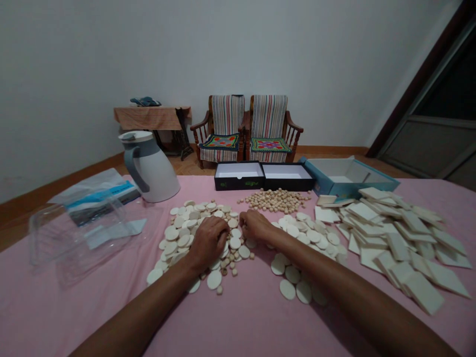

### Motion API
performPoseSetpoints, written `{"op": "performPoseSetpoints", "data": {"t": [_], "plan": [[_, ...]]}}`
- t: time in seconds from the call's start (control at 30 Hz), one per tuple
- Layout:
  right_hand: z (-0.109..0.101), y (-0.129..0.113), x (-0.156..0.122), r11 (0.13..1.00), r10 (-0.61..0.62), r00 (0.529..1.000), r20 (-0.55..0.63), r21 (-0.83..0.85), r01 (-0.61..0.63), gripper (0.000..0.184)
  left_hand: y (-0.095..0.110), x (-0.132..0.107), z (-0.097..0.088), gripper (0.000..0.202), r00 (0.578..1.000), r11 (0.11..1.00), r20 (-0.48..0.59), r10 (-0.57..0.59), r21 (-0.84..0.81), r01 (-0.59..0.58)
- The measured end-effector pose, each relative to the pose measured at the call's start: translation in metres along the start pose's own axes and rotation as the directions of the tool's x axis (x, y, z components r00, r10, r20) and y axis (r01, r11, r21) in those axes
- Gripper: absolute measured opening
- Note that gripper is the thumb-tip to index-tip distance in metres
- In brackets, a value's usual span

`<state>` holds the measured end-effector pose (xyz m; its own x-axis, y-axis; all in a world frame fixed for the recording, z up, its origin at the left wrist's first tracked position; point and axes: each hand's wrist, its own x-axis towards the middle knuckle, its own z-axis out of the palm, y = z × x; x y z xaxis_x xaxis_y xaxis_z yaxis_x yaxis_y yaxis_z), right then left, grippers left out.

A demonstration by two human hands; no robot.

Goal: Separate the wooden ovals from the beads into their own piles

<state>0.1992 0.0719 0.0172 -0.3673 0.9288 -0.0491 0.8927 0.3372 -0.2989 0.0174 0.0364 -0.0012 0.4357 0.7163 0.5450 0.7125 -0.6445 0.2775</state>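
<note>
On the left heap of pale round wooden discs rests my left hand, back upward, with its fingers curled down among the pieces. My right hand reaches in from the right to the same heap's edge, its fingers bent and closed. Whatever either hand pinches is hidden. Small wooden beads lie mixed with discs between and below the hands. A second heap of discs lies partly behind and beside my right forearm. Beyond my hands is a pile of small wooden beads.
Square wooden tiles are piled at the right. Two black boxes with white insides and a blue box stand behind. A white-grey jug, clear plastic trays and a blue-white packet sit left on the pink cloth.
</note>
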Motion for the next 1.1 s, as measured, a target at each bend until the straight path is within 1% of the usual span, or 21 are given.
{"op": "performPoseSetpoints", "data": {"t": [0.07,0.13,0.17,0.2,0.23,0.27,0.3,0.37,0.4,0.43,0.5,0.57,0.63,0.73,0.8,0.9,1.0,1.1], "plan": [[-0.008,0.006,0.001,0.999,0.034,0.999,-0.033,-0.010,-0.035,0.023,0.000,0.000,0.000,0.017,1.000,1.000,-0.003,-0.001,0.007,0.001],[-0.019,0.010,0.000,0.997,0.076,0.984,-0.163,-0.015,-0.079,0.029,0.000,0.000,0.001,0.017,1.000,1.000,-0.009,-0.002,0.010,0.002],[-0.025,0.012,-0.003,0.996,0.081,0.969,-0.233,-0.011,-0.086,0.030,0.000,-0.001,0.001,0.017,1.000,1.000,-0.011,-0.003,0.010,0.003],[-0.029,0.013,-0.006,0.997,0.074,0.958,-0.278,-0.005,-0.078,0.030,-0.001,-0.001,0.001,0.017,1.000,1.000,-0.014,-0.004,0.008,0.004],[-0.033,0.013,-0.011,0.999,0.052,0.959,-0.279,0.002,-0.054,0.027,-0.001,-0.001,0.001,0.017,1.000,1.000,-0.015,-0.005,0.007,0.005],[-0.034,0.013,-0.016,1.000,0.017,0.972,-0.234,0.009,-0.015,0.023,0.000,-0.001,0.002,0.017,1.000,1.000,-0.014,-0.006,0.007,0.006],[-0.032,0.012,-0.022,0.999,-0.025,0.988,-0.150,0.017,0.028,0.019,0.000,-0.001,0.002,0.017,1.000,1.000,-0.011,-0.007,0.005,0.007],[-0.024,0.010,-0.034,0.997,-0.078,0.997,0.013,0.019,0.077,0.017,0.000,-0.001,0.001,0.016,1.000,1.000,-0.004,-0.010,-0.001,0.010],[-0.019,0.009,-0.039,0.996,-0.091,0.994,0.058,0.011,0.090,0.019,0.000,0.000,0.001,0.015,1.000,1.000,-0.002,-0.011,-0.004,0.011],[-0.013,0.007,-0.044,0.995,-0.098,0.992,0.074,0.001,0.098,0.022,0.000,0.000,0.001,0.015,1.000,1.000,-0.002,-0.012,-0.008,0.012],[-0.003,0.005,-0.050,0.995,-0.100,0.994,0.051,-0.017,0.101,0.025,0.000,0.000,0.001,0.015,1.000,1.000,-0.002,-0.010,-0.012,0.010],[0.000,0.003,-0.054,0.995,-0.102,0.995,0.008,-0.012,0.102,0.024,0.000,0.000,0.001,0.015,1.000,1.000,-0.005,-0.010,-0.012,0.010],[-0.007,0.005,-0.059,0.995,-0.096,0.995,-0.033,0.007,0.097,0.022,-0.001,0.000,0.001,0.016,1.000,1.000,-0.014,-0.011,-0.018,0.011],[-0.030,0.016,-0.076,0.994,-0.098,0.985,-0.140,0.029,0.104,0.023,0.002,0.001,-0.001,0.017,0.999,0.998,-0.025,0.030,-0.056,-0.031],[-0.046,0.027,-0.094,0.996,-0.084,0.972,-0.218,0.015,0.090,0.023,0.005,0.002,-0.005,0.016,0.997,0.993,0.009,0.078,-0.085,-0.077],[-0.062,0.047,-0.123,0.999,-0.053,0.954,-0.294,-0.018,0.050,0.025,0.013,0.006,-0.013,0.020,0.980,0.988,0.139,0.142,-0.085,-0.131],[-0.060,0.065,-0.143,1.000,-0.018,0.918,-0.395,0.000,0.019,0.029,0.020,0.010,-0.021,0.030,0.947,0.986,0.277,0.164,-0.041,-0.159],[-0.045,0.081,-0.148,0.996,0.046,0.872,-0.488,0.094,0.000,0.025,0.021,0.013,-0.025,0.026,0.928,0.989,0.347,0.139,0.003,-0.149]]}}
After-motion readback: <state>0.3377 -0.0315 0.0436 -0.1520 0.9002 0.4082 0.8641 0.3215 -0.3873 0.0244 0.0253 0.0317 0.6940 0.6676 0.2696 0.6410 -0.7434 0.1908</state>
